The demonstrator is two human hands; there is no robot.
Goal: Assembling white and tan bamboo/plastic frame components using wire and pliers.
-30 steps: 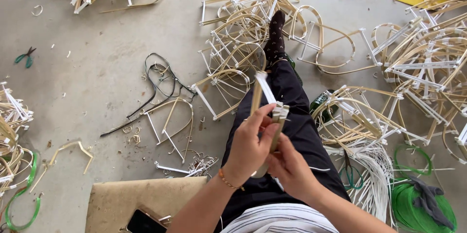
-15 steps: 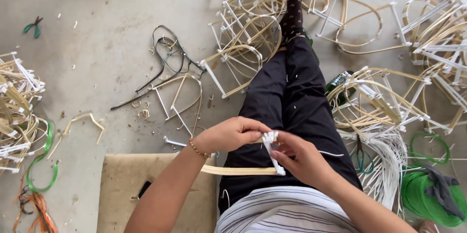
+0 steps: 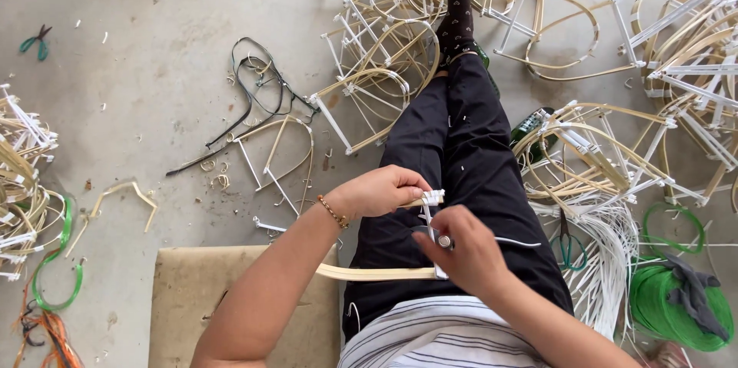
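I sit on the floor with my legs in black trousers (image 3: 461,160) stretched out. My left hand (image 3: 380,189) pinches the white-wrapped end of a pale cane strip (image 3: 377,273) that lies bent across my lap. My right hand (image 3: 461,249) is closed around small scissors (image 3: 440,239) right beside that white wrapping (image 3: 432,199). A thin white strand (image 3: 519,243) trails off to the right over my thigh.
Bent cane frames with white bindings (image 3: 384,68) lie piled ahead and to the right (image 3: 676,76). A green coil (image 3: 676,306) and white strands (image 3: 607,260) sit at right, black wire (image 3: 254,83) and green pliers (image 3: 34,41) at left, a tan cushion (image 3: 238,306) beside me.
The cane piece went from upright in front of me to lying flat across my lap. My hands dropped lower and my right hand now works with scissors at the wrapped end.
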